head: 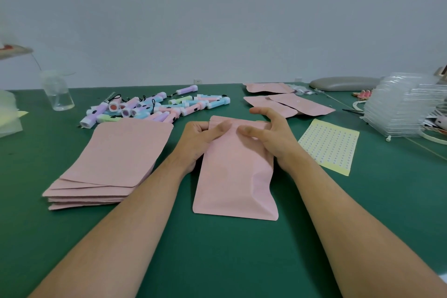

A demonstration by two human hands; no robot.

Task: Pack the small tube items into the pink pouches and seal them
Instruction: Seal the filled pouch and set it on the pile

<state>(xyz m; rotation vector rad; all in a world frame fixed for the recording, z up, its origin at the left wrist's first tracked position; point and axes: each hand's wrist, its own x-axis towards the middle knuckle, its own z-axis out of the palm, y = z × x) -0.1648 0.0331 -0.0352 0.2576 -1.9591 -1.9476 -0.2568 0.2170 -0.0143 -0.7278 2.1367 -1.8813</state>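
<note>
Two bare forearms (125,220) reach in across the green table (217,261), and both hands are working the far end of one pink pouch (234,176). It lies flat in the middle of the table, long side running away from the person, a little puffed and creased down its right side. What is inside, I cannot tell.

Left hand (197,140) is on the far left corner: thumb laid across the pouch face, fingers curled in underneath, pinching that edge. Right hand (275,140) has the far right corner, thumb pressed flat on the face, fingers arched and spread over the top edge, the index finger lifted clear and pointing left.

Now outward. Just left of the pouch sits a fanned stack (116,159) of flat pink pouches, its near corner beside the left forearm. Beyond that, the tubes (154,106), a loose heap in pastel blue, purple, green and pink, some with black cords. Right of the right hand lies a yellow-edged sticker sheet (330,145) covered in small dots. Behind it, several more pink pouches (287,104) lie overlapping. Far left stands a clear jar (59,94); far right, a stack of clear trays (401,104), with a grey pad (343,83) against the wall.
</note>
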